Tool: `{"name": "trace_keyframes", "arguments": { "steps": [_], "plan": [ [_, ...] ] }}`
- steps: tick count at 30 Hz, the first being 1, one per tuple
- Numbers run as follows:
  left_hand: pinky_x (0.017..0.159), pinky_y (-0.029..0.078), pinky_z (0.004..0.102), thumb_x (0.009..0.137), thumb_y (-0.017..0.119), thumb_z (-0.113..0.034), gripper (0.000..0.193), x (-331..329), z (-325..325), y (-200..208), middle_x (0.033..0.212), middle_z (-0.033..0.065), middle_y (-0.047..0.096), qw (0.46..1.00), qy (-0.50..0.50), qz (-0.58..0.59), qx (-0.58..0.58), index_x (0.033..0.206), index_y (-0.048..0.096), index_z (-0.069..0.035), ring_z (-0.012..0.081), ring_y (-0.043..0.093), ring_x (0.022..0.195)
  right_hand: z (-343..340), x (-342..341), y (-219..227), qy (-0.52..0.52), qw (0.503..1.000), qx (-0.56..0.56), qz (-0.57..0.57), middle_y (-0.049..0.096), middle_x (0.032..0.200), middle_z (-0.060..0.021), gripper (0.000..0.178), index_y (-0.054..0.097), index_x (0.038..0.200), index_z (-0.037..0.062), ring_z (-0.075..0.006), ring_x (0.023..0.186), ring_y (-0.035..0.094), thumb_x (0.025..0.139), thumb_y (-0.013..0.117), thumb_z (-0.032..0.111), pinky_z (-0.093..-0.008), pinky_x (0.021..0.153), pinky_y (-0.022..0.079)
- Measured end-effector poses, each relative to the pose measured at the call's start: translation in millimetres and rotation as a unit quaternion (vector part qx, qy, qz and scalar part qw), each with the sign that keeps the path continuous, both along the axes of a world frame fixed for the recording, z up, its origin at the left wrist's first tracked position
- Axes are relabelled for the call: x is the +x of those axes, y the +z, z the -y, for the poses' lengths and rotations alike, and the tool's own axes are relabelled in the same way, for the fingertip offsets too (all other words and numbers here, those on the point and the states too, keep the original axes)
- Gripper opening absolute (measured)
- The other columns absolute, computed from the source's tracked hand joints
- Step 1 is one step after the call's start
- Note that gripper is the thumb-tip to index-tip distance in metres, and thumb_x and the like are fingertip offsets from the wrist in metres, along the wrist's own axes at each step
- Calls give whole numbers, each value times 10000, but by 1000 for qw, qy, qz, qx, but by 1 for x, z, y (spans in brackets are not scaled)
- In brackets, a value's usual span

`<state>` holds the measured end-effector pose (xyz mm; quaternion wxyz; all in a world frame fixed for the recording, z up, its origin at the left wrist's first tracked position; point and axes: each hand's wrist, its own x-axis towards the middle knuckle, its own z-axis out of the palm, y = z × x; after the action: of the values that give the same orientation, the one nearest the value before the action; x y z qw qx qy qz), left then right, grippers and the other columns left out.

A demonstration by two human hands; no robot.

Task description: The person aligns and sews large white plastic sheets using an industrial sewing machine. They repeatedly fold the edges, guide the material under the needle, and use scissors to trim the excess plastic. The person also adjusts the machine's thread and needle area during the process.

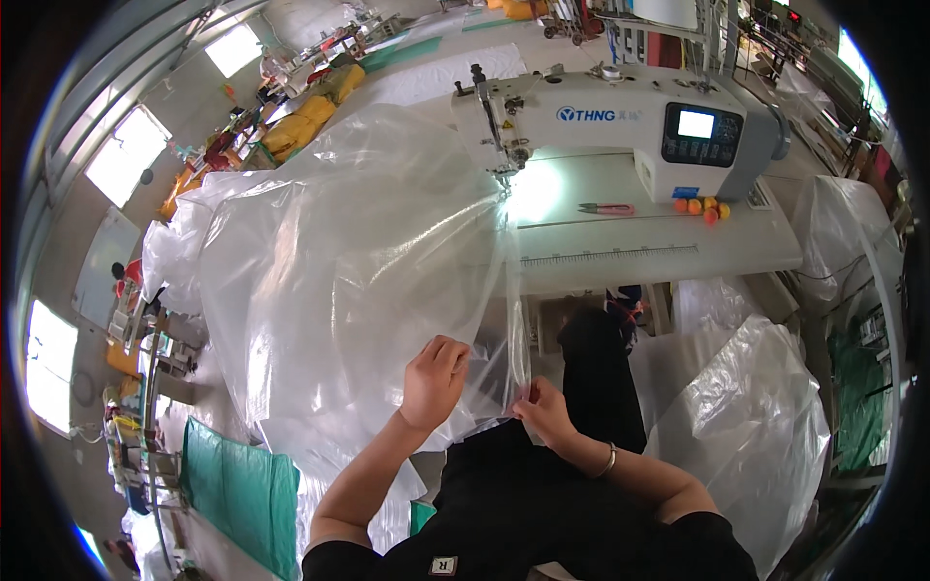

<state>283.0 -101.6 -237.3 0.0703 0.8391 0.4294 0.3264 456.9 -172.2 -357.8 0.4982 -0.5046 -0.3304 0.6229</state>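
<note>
A large sheet of clear plastic film (358, 261) spreads over the left of the table and hangs down to my lap. Its gathered edge runs up to the needle area of a white sewing machine (620, 126), where a lamp glows. My left hand (435, 383) is closed on the film, fingers curled under and partly hidden. Lower and to the right, my right hand (545, 412) pinches the hanging edge strip between thumb and fingers. A bangle circles my right wrist.
Pink-handled thread snips (607, 209) and several small orange and yellow balls (710, 208) lie on the machine bed. More clear film (746, 416) is heaped at my right. A green sheet (240, 489) hangs at lower left. Yellow bundles (302, 126) lie farther back.
</note>
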Motion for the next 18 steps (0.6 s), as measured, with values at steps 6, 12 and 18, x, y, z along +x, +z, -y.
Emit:
{"name": "trace_keyframes", "arguments": {
  "steps": [6,12,18],
  "plan": [
    [641,518,271,887,640,-14,63,17,20,-26,795,64,658,940,21,198,-276,906,608,37,105,627,712,18,10,48,0,976,204,75,600,762,-40,150,553,886,-1,-105,673,588,845,682,64,-276,589,473],
    [653,507,249,930,588,-24,87,18,29,-18,797,50,661,900,20,228,-371,968,622,47,80,602,709,4,9,72,37,875,396,275,597,734,-118,168,552,830,17,-247,590,608,835,709,76,-338,527,463],
    [632,511,252,939,574,-31,112,7,32,-27,768,61,664,912,11,224,-343,995,635,44,89,616,695,-7,2,82,89,835,427,335,573,736,-150,206,494,782,33,-361,636,596,847,672,115,-436,523,460]
  ]
}}
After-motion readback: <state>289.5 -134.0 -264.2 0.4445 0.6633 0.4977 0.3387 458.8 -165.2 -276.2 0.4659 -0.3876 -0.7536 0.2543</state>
